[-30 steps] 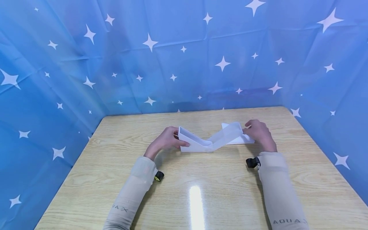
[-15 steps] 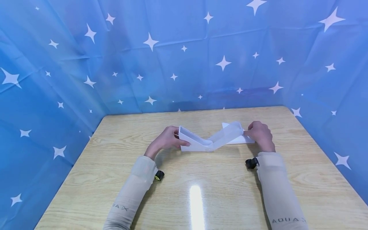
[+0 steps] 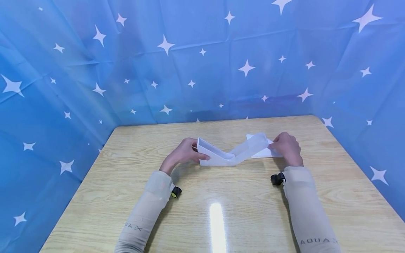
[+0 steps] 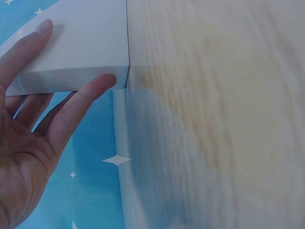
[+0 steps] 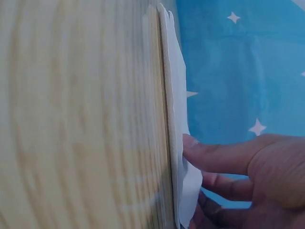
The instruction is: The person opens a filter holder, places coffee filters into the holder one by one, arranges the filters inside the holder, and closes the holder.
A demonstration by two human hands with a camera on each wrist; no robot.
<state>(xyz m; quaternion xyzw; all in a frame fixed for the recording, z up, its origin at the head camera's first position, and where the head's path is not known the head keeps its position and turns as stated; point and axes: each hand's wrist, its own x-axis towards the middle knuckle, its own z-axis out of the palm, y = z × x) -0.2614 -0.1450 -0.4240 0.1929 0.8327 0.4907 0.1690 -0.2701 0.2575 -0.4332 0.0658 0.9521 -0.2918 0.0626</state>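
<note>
In the head view my left hand (image 3: 186,151) holds the left end of a white angled box (image 3: 215,156), thumb on its near side. The box has a high left end and slopes down to the middle. From there a frosted, see-through section (image 3: 250,147) rises to the right. In the left wrist view the thumb lies on the white wall (image 4: 90,38) and a fingertip touches its end. My right hand (image 3: 287,147) pinches the edge of thin white paper sheets (image 3: 264,153) lying behind the frosted section. The right wrist view shows the thumb on the sheets (image 5: 175,86).
A wooden table (image 3: 177,218) carries everything, with a bright light reflection near the front. Behind it and at both sides hangs a blue curtain (image 3: 202,80) with white stars. Small black cameras (image 3: 277,179) sit on both wrists.
My right hand's thumb and fingers, spread a second ago, have closed on the edge of the paper sheets. The left hand keeps its hold, and the box stays in place.
</note>
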